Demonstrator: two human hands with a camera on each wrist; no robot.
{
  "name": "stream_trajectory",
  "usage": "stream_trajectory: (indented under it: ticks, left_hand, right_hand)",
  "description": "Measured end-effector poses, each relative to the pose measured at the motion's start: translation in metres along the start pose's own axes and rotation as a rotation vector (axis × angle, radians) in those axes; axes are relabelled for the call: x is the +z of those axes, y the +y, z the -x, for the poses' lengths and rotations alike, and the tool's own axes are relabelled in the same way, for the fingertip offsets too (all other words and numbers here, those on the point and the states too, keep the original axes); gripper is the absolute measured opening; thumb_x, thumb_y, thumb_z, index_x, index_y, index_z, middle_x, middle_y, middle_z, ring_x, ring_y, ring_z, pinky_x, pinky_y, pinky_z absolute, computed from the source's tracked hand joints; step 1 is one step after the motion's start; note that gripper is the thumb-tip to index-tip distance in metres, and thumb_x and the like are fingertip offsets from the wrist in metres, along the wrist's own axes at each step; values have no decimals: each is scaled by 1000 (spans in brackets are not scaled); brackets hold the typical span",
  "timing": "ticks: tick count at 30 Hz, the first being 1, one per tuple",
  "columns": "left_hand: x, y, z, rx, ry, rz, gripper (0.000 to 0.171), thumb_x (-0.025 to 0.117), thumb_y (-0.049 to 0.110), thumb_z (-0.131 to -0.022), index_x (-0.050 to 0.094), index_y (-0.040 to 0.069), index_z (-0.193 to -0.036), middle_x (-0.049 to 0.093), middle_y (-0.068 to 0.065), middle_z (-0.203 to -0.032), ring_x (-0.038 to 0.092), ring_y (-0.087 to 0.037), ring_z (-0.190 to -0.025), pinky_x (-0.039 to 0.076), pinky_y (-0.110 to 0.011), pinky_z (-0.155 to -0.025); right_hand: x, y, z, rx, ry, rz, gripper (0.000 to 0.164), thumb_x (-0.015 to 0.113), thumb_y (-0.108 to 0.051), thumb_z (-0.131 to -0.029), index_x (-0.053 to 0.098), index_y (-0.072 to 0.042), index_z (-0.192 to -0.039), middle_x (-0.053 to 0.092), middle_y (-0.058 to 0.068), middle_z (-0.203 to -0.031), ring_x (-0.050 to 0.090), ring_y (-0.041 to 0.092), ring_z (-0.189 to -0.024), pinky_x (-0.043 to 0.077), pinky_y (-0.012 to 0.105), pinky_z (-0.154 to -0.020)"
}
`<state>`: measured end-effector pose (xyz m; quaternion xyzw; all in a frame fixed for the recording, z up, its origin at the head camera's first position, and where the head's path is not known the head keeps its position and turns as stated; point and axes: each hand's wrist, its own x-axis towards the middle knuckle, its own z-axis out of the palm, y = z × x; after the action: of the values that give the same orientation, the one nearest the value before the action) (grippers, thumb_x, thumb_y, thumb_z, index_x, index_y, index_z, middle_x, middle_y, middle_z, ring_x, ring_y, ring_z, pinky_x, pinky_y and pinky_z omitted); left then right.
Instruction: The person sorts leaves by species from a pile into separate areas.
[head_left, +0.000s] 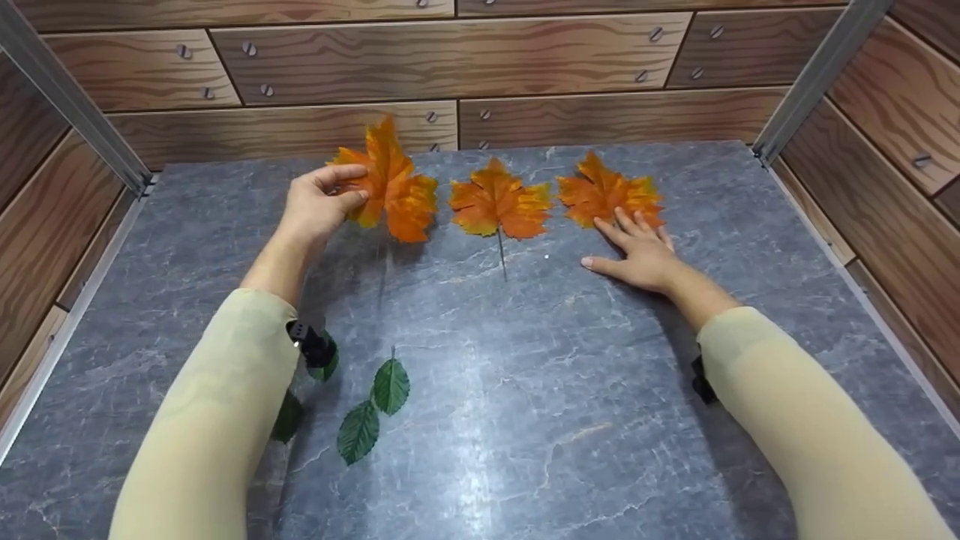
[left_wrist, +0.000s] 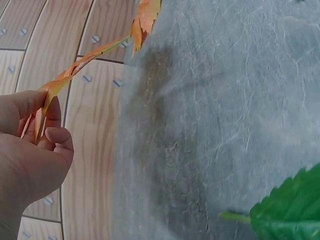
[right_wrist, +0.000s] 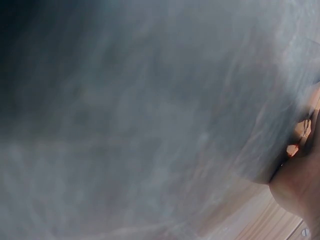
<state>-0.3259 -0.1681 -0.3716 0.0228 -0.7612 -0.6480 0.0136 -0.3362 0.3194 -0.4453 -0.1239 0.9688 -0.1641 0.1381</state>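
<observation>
While plank-patterned walls [head_left: 450, 56] rise beyond the fingers of the left hand [head_left: 319, 204] and right hand [head_left: 636, 251], metal posts [head_left: 73, 105] stand in the far corners. Under the fingers spreads a bench [head_left: 487, 330], grey and veined like marble, shining where light falls between the arms. The right hand's fingers are spread and straight, their tips on the near part of the right orange leaf [head_left: 602, 191], probably to keep it flat and in place. The left hand's thumb and fingers pinch one side of the left orange leaf [head_left: 388, 180], tilted up; gripping just the edge likely spares its face from creasing. Whether its stem meets the bench I cannot tell. Between the two hands' fingers the middle orange leaf [head_left: 499, 199] lies untouched, stem toward the person, perhaps spaced to avoid overlap. Smaller green leaves [head_left: 358, 431] lie nearer the person than the left fingers, some partly hidden by that sleeve [head_left: 199, 405].
</observation>
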Motion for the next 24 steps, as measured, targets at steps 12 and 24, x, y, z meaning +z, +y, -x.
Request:
stream_trajectory:
  ticks: [12,24]
  left_hand:
    - [10,-16,-11,-28,0,2,38,66,-2,-103,68,2,-141,68,-8,-120,64,-16,-108,56,-24,-87]
    - [9,-38,-17,-58,13,-38,43,63,-8,-102,63,-3,-145,62,-20,-138,60,-17,-113,53,-26,-94]
  right_hand:
    - [1,0,0,-3,3,-5,101,47,-83,-96,14,-26,-173,-7,13,-177,-15,42,-160,-15,69,-121]
    - [1,0,1,4,-1,-1,100,47,-82,-96,14,-26,-173,-7,13,-177,-14,41,-160,-16,68,-121]
